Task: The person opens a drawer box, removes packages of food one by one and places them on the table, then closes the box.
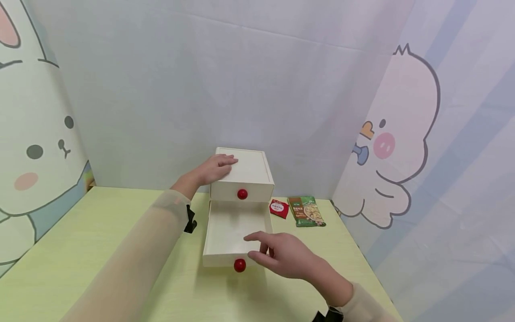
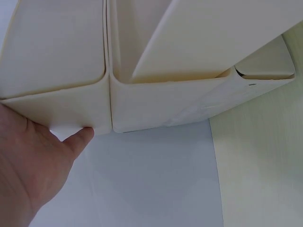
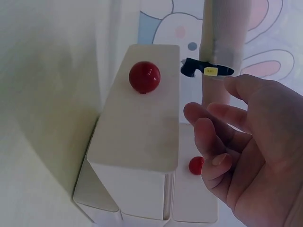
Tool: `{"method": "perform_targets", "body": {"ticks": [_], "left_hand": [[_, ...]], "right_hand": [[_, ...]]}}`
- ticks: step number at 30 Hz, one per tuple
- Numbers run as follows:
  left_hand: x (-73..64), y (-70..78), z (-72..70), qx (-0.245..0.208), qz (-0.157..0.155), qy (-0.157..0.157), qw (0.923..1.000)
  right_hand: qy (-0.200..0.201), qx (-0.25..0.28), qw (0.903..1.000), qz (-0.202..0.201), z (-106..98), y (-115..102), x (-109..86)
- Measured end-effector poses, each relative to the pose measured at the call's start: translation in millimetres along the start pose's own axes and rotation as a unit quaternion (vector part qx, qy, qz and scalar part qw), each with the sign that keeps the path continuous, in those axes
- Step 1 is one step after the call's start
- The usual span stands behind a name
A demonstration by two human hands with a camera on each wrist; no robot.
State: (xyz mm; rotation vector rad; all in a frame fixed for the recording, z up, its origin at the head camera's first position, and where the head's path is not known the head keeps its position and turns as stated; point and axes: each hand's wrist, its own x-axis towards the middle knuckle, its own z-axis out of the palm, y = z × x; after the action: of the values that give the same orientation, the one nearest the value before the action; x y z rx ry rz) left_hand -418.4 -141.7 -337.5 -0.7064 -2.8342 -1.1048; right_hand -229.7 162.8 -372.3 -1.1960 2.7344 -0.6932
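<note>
A small white drawer box (image 1: pixel 251 167) has its lower drawer (image 1: pixel 219 260) pulled out toward me, with nothing seen inside. One red round knob (image 1: pixel 239 265) is on that drawer and another red knob (image 1: pixel 242 194) on the upper drawer front, which is closed. My left hand (image 1: pixel 215 169) rests on the box's top left, fingers extended over the top; the left wrist view shows the thumb (image 2: pixel 80 140) against its side. Above the right part of the lower drawer is my right hand (image 1: pixel 285 257), fingers loosely bent and holding nothing, as the right wrist view also shows.
Right of the box lie a small red packet (image 1: pixel 279 209) and a larger green and brown food packet (image 1: pixel 306 211). The light yellow-green table (image 1: pixel 120 214) ends at a pale curtain (image 1: pixel 161 89) with cartoon animals. Both wrists wear black straps.
</note>
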Motion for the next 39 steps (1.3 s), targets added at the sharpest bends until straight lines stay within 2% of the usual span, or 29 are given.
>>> {"method": "perform_targets", "body": {"ticks": [5, 11, 21, 28, 33, 39], "left_hand": [[-0.2, 0.0, 0.3, 0.0, -0.002, 0.0, 1.0], [-0.5, -0.6, 0.5, -0.003, -0.004, -0.001, 1.0], [-1.3, 0.6, 0.0, 0.001, -0.003, -0.004, 1.0], [-0.6, -0.2, 0.7, -0.002, -0.004, -0.004, 1.0], [-0.2, -0.1, 0.5, -0.002, -0.005, -0.003, 1.0], [-0.3, 0.0, 0.8, -0.003, -0.003, -0.003, 1.0]], "right_hand": [[-0.031, 0.007, 0.9993, -0.018, 11, -6, 1.4], [-0.065, 0.001, 0.9977, -0.019, 24, -9, 2.3], [-0.08, -0.023, 0.9956, -0.043, 43, -3, 3.1], [-0.08, -0.015, 0.9958, -0.041, 52, 3, 2.9], [-0.066, -0.001, 0.9972, -0.035, 60, 7, 3.0], [-0.029, -0.009, 0.9973, -0.067, 67, 14, 3.6]]}}
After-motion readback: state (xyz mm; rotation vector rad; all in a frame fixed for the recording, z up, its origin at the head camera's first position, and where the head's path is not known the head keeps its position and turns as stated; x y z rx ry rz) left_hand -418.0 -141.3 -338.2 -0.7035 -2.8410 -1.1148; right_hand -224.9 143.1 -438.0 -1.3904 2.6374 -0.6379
